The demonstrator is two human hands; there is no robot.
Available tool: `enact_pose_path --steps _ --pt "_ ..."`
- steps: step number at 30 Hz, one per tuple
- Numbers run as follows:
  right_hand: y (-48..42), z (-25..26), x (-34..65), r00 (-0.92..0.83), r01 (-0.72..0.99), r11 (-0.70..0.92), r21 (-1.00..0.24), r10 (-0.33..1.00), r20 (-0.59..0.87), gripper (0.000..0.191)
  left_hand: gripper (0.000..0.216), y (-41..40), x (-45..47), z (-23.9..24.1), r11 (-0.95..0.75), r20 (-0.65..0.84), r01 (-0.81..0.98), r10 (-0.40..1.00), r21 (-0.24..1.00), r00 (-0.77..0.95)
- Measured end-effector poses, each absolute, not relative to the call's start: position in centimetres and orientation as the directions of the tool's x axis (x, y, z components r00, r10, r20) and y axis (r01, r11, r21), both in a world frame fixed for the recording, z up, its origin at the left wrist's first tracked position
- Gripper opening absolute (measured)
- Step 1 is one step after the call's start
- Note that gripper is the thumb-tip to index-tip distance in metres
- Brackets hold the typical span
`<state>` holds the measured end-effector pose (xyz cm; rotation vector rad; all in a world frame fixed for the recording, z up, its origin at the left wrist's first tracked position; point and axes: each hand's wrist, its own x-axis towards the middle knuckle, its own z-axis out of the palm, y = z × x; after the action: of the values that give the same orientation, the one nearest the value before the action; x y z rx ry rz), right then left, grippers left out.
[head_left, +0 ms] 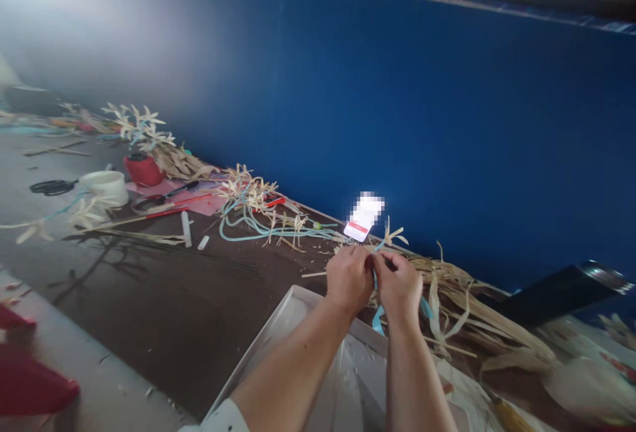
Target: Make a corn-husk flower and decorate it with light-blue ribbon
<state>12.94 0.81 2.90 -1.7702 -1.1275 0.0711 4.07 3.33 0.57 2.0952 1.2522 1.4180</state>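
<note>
My left hand point(352, 277) and my right hand point(400, 284) meet with the fingertips pinched together. Between them is the light blue stem of a small dried-husk flower point(393, 236), its pale petals spreading above my right fingers. A light blue strip point(378, 321) hangs below my hands, with another bit showing right of my right wrist. Both hands are over the far edge of a shallow white box point(283, 326). Just behind them a lit phone point(358, 228) leans against the blue wall. My fingers hide most of the stem.
Dried husks point(497, 313) lie to the right, near a dark cylinder point(556, 296). Leftward are finished husk flowers point(246, 187) with blue stems, a red thread spool point(143, 169), a roll of white tape point(105, 188) and black scissors point(53, 187). A blue wall point(422, 101) bounds the table's back.
</note>
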Motion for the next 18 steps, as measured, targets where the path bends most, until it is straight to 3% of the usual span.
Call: enact_pose_path --steps 5,8,10,18 --pt "0.4 3.4 14.0 0.606 0.551 -0.089 -0.829 0.726 0.325 0.029 0.015 4.3 4.1 0.5 -0.523 0.489 0.195 0.849 0.829 0.201" --pt "0.3 3.3 14.7 0.641 0.411 -0.043 -0.910 0.724 0.256 0.036 0.023 5.4 3.9 0.5 -0.275 0.290 -0.091 0.913 0.957 0.288" --pt "0.3 3.1 14.9 0.652 0.329 0.007 -0.944 0.722 0.233 0.041 0.030 6.0 3.6 0.5 -0.082 0.153 -0.220 0.932 0.972 0.329" --pt "0.3 3.1 14.3 0.617 0.302 0.040 -0.953 0.753 0.227 0.037 0.036 6.3 2.9 0.6 0.184 0.006 -0.298 0.843 0.937 0.538"
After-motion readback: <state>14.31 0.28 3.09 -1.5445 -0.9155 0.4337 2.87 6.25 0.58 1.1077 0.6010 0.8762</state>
